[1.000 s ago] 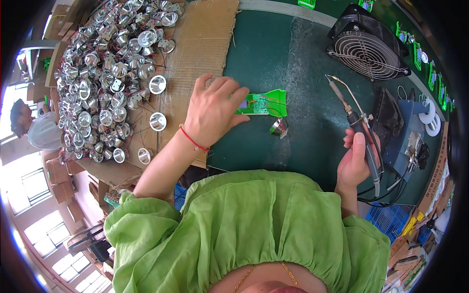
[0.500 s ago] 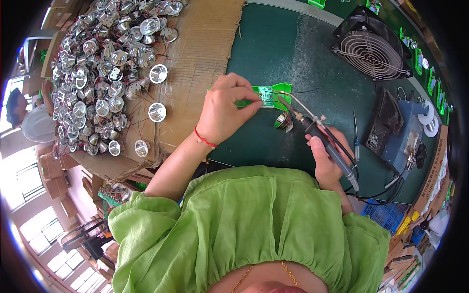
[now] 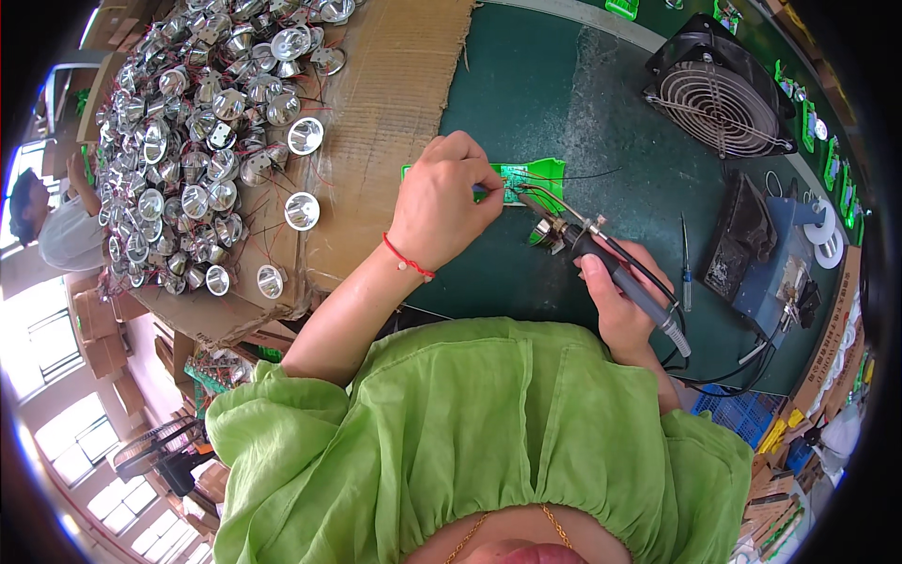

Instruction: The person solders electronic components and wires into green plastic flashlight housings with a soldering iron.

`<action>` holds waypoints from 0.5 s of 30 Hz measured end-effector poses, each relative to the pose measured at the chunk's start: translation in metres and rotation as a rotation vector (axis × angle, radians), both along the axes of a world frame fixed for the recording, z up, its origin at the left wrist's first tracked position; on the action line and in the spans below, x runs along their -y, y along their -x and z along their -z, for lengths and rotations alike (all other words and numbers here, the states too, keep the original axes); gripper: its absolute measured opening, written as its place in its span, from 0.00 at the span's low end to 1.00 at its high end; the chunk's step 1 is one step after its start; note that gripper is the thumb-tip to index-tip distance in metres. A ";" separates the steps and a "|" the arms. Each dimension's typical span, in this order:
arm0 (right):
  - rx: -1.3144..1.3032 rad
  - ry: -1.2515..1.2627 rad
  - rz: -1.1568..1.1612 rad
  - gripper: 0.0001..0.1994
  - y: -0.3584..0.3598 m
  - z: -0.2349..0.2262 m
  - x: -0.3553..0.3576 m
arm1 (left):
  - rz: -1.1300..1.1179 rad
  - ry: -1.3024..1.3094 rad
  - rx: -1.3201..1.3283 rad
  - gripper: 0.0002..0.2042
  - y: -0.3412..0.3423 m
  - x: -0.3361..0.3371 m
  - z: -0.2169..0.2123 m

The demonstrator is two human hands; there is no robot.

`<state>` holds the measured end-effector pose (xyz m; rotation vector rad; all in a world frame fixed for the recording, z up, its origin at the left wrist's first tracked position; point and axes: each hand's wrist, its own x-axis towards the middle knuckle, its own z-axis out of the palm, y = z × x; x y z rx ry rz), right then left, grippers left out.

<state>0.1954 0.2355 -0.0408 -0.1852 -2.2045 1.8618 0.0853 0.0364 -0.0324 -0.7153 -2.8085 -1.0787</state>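
A green plastic housing point(image 3: 547, 173) with a small circuit board point(image 3: 513, 179) in it lies on the green table. My left hand point(image 3: 443, 199), a red string round its wrist, covers the housing's left part. Its thumb and forefinger are pinched together beside the board; what they hold is hidden. In my right hand point(image 3: 615, 299) is a soldering iron point(image 3: 631, 282) with a thin feed tube, its tip pointing up-left at the board's edge. A reflector lamp cup point(image 3: 543, 231) sits just below the housing, near the iron's front end. A thin black wire point(image 3: 592, 176) sticks out to the right.
A heap of silvery reflector cups point(image 3: 202, 150) with wires covers the cardboard point(image 3: 381, 103) on the left. At right are a black fan point(image 3: 719, 94), a blue soldering station point(image 3: 769, 263) and a screwdriver point(image 3: 687, 273). More green housings point(image 3: 832, 160) line the far right edge. Another person point(image 3: 70, 230) is at far left.
The soldering iron's front end has shifted slightly left and down, closer to the lamp cup. My left hand has turned a little, its fingers still pinched by the board.
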 end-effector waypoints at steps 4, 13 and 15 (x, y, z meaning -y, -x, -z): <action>0.011 0.019 -0.005 0.10 0.001 0.003 0.001 | -0.006 -0.005 -0.012 0.03 0.000 0.000 0.001; -0.091 0.159 0.169 0.13 -0.003 0.002 -0.012 | 0.005 -0.005 0.027 0.03 0.001 0.002 0.001; -0.083 0.159 0.193 0.13 -0.002 0.004 -0.016 | 0.009 -0.011 0.049 0.03 0.002 0.002 0.001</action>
